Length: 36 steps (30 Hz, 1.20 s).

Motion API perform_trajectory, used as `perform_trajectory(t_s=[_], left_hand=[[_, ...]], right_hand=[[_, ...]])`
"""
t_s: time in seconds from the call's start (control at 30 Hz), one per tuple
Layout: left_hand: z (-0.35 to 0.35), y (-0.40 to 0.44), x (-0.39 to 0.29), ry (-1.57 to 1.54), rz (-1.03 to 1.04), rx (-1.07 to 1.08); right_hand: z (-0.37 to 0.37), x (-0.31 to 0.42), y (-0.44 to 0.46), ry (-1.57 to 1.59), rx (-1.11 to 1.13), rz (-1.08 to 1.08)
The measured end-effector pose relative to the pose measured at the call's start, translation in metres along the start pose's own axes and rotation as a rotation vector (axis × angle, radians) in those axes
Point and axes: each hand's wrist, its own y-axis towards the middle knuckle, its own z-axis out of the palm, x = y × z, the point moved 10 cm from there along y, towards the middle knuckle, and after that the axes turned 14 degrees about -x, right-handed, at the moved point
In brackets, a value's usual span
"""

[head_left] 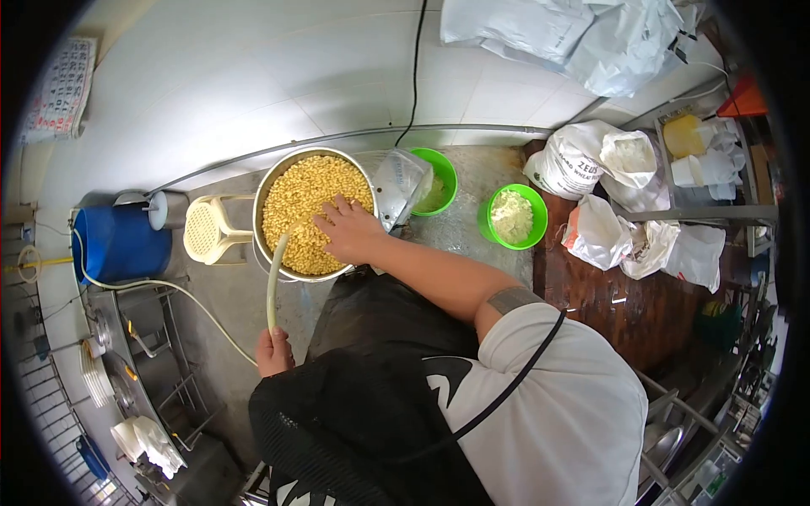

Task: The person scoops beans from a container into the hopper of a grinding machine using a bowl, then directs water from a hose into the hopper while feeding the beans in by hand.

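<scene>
A large round metal pot (pixel 258 198) is filled with yellow kernels (pixel 299 190). My right hand (pixel 348 229) lies on the kernels at the pot's right side, palm down with its fingers spread. Below the pot, my left hand (pixel 274 350) is closed around a pale hose (pixel 272 295). The hose rises from that hand to the pot's lower left rim, and its end is over the kernels. Whether water runs from it is too unclear to tell.
A cream plastic stool (pixel 202 229) and a blue drum (pixel 122 243) stand left of the pot. To the right are a green bucket (pixel 443 173), another green bucket with pale contents (pixel 538 221), and white sacks (pixel 569 160). Metal racks line the lower left.
</scene>
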Motion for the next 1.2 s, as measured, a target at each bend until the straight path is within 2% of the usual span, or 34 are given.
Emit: perform_trajectory(t_s=[0.13, 0.67, 0.73, 0.87, 0.97, 1.07, 1.2], left_hand=[[-0.002, -0.002, -0.003, -0.019, 0.008, -0.003], [-0.008, -0.006, 0.009, 0.023, 0.000, -0.005], [-0.005, -0.012, 0.002, 0.077, 0.000, 0.036], [-0.015, -0.017, -0.003, 0.128, 0.037, -0.016], [-0.031, -0.019, 0.004, 0.124, 0.029, -0.048], [-0.044, -0.025, 0.010, 0.084, 0.039, -0.078], [-0.055, -0.032, -0.004, 0.147, 0.127, -0.116]], right_hand=[[-0.001, 0.002, 0.001, -0.063, 0.065, 0.004], [0.000, 0.010, 0.011, -0.062, 0.035, -0.010], [0.001, 0.009, 0.024, -0.121, 0.001, 0.042], [0.018, 0.001, 0.067, -0.145, 0.062, 0.052], [0.012, -0.008, 0.095, -0.013, 0.000, 0.196], [0.012, -0.006, 0.110, -0.014, 0.153, 0.149], [-0.003, 0.042, 0.122, -0.148, 0.177, 0.023]])
